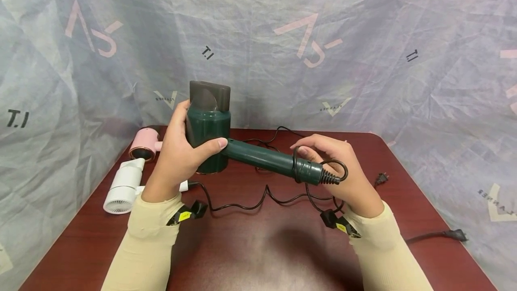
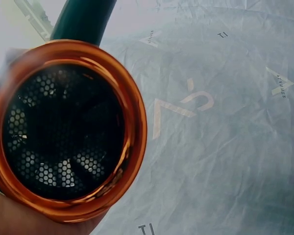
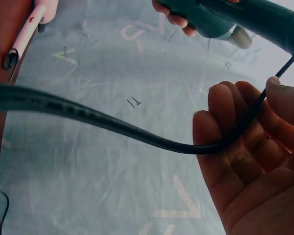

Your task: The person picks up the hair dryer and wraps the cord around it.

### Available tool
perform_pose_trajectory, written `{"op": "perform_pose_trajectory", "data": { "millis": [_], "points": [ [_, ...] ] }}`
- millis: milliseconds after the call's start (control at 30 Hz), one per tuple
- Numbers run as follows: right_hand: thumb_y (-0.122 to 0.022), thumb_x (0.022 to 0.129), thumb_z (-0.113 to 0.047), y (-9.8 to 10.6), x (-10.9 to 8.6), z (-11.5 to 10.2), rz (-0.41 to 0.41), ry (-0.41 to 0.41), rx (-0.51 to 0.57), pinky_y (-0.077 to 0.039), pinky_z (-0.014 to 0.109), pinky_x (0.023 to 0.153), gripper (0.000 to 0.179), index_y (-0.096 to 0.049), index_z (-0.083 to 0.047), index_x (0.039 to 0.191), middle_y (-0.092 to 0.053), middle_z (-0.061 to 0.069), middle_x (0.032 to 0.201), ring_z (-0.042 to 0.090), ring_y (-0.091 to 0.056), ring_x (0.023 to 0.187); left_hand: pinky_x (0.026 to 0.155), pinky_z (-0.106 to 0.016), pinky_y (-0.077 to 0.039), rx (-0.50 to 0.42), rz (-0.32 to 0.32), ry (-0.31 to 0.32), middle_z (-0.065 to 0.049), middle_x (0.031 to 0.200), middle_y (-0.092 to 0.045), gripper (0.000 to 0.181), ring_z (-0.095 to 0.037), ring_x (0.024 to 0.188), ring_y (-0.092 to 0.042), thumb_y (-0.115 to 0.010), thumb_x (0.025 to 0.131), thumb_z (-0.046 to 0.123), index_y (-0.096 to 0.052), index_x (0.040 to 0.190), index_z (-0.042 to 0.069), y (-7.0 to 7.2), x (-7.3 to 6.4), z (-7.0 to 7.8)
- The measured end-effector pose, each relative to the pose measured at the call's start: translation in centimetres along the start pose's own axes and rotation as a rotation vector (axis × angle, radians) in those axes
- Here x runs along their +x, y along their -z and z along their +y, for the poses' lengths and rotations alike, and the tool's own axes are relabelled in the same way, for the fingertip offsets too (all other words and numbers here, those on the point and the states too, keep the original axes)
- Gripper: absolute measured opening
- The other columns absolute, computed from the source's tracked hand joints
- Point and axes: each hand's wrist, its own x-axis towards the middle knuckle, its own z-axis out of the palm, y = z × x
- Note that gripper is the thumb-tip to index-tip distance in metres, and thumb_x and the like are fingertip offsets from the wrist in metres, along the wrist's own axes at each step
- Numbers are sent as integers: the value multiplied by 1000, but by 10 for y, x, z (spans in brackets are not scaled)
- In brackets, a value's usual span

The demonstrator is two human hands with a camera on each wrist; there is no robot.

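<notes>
A dark green hair dryer (image 1: 208,129) with a smoky nozzle (image 1: 210,95) is held above the table, nozzle up. My left hand (image 1: 177,156) grips its barrel, the thumb lying across the front near the handle joint. In the left wrist view its copper-ringed air intake (image 2: 135,122) faces the camera. The handle (image 1: 262,156) slants down to the right. At its end, the black power cord (image 1: 343,167) loops round the handle. My right hand (image 1: 343,160) holds this cord; in the right wrist view it runs across the curled fingers (image 3: 225,105) and under the thumb tip.
On the table's left lie a pink hair dryer (image 1: 145,142) and a white hair dryer (image 1: 123,187). A black cord (image 1: 242,207) winds across the red-brown table (image 1: 250,255). Two plugs (image 1: 381,178) lie at the right, one near the edge. Grey printed cloth (image 1: 250,35) hangs behind.
</notes>
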Motion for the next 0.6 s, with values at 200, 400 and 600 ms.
{"op": "perform_pose_trajectory", "data": {
  "millis": [200,400,600],
  "points": [
    [-61,103,-8,-5,-2,-4,-24,-16,48,-53,25,67,22,-73,-25,110,-72,-9,92,11,-64,76,85,-31,-59,-23,22,-2,-9,125,-61,78,-28,107,-65,-81,83,8,-42,150,21,-2,1,3],
    [-66,100,-7,-8,0,-6,-42,-65,0,-50,26,67,19,-72,-24,106,-67,-10,89,10,-59,74,84,-31,-60,-47,46,-17,-10,126,-60,76,-29,107,-64,-81,84,9,-43,149,20,-1,1,4],
    [-66,100,-8,-12,0,-3,-58,-76,-93,-49,25,68,19,-71,-25,107,-67,-12,90,7,-59,74,83,-31,-61,-114,64,-35,-11,123,-62,75,-28,105,-66,-81,83,6,-44,148,18,-3,1,2]
  ]
}}
